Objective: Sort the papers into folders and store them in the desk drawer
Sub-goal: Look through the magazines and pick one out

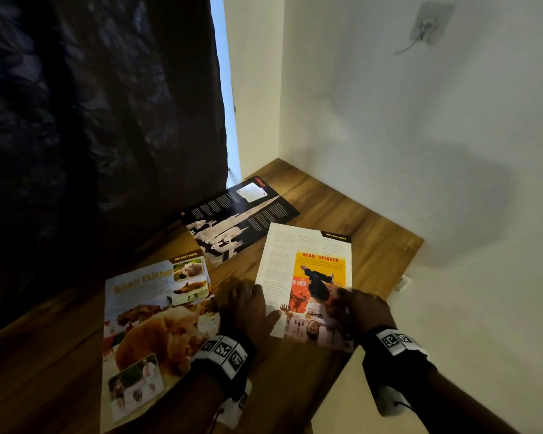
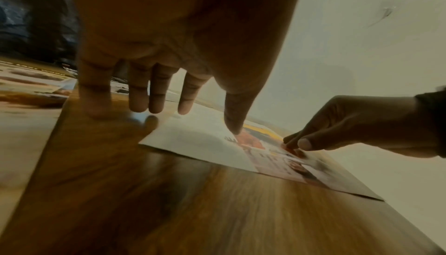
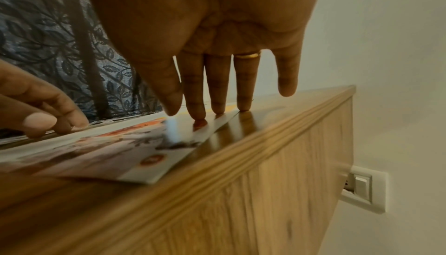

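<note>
Three magazine pages lie on the wooden desk (image 1: 351, 211). The white "Head-Spinner" page (image 1: 298, 267) lies nearest the desk's right edge. My left hand (image 1: 248, 305) has straight fingers; its thumb (image 2: 233, 123) presses the page's left part and the other fingertips touch the desk beside it. My right hand (image 1: 355, 311) presses straight fingertips (image 3: 198, 110) on the page's lower right part, near the desk edge. An animal page (image 1: 157, 324) lies to the left and a dark tower page (image 1: 242, 220) lies behind. No folder or drawer shows in any view.
A dark patterned curtain (image 1: 91, 120) hangs along the desk's left side. White walls close the back and right. The desk's right edge (image 3: 253, 150) drops off close to the page. A wall socket (image 3: 362, 188) sits below it and an adhesive hook (image 1: 430, 23) sits high on the wall.
</note>
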{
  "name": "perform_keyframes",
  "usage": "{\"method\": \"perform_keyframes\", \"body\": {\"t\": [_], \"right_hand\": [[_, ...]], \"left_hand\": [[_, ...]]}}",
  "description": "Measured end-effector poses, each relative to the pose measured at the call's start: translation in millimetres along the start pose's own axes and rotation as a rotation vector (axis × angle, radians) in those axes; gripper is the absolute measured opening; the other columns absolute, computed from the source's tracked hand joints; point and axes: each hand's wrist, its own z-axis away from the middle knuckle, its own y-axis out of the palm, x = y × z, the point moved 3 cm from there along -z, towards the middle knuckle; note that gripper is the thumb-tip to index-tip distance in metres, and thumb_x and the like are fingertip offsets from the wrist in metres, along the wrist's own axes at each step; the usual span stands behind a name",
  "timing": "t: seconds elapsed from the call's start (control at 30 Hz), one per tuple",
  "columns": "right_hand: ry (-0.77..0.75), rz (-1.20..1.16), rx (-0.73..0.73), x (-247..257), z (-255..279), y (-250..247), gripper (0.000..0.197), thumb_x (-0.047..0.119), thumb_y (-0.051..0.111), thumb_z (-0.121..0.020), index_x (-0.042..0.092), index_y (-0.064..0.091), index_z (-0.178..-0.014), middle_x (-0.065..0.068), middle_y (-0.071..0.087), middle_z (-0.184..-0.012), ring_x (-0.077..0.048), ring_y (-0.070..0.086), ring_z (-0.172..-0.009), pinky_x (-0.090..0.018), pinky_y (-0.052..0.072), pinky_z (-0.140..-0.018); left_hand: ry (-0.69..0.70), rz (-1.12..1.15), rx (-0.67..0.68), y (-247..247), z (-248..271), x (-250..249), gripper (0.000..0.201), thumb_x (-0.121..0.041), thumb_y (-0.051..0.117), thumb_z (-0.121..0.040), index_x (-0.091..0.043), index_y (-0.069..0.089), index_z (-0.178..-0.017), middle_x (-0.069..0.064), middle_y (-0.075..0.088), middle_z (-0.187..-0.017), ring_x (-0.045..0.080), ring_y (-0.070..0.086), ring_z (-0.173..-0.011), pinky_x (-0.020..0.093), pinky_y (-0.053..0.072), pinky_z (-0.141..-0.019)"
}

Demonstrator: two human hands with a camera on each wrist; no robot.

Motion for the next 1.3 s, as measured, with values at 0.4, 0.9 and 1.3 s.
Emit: {"method": "perform_keyframes", "body": {"t": [0.4, 0.9, 1.3], "right_hand": [[0.472, -0.428, -0.049, -15, 8, 30, 0.117, 0.071, 0.065, -0.068, 0.021, -0.004, -0.148, -0.018, -0.008, -0.159, -0.048, -0.001, -0.145, -0.061, 0.027, -0.112], [0.54, -0.749, -0.181, -44, 54, 0, 0.031, 0.029, 0.073, -0.08, 0.017, 0.068, -0.107, -0.005, 0.073, -0.087, -0.015, 0.064, -0.059, -0.024, 0.051, -0.054], [0.143, -1.131, -0.136, 55, 59, -28, 0.011, 0.015, 0.067, -0.088, 0.017, 0.066, -0.1, -0.006, 0.076, -0.082, -0.022, 0.073, -0.066, -0.043, 0.06, -0.056]], "left_hand": [[-0.001, 0.02, 0.156, 9, 3, -18, 0.058, -0.047, 0.061, -0.089, -0.02, 0.04, -0.136, 0.016, 0.018, -0.154, 0.036, 0.016, -0.144, 0.045, 0.034, -0.111], [0.18, 0.343, 0.166, 23, 3, -28, 0.056, -0.036, 0.067, -0.088, -0.016, 0.047, -0.137, 0.002, 0.047, -0.142, 0.02, 0.046, -0.129, 0.037, 0.043, -0.107], [-0.078, 1.002, -0.217, -24, 22, 80, 0.054, -0.014, 0.064, -0.09, -0.026, 0.036, -0.135, -0.003, 0.059, -0.124, 0.018, 0.059, -0.111, 0.038, 0.052, -0.09]]}}
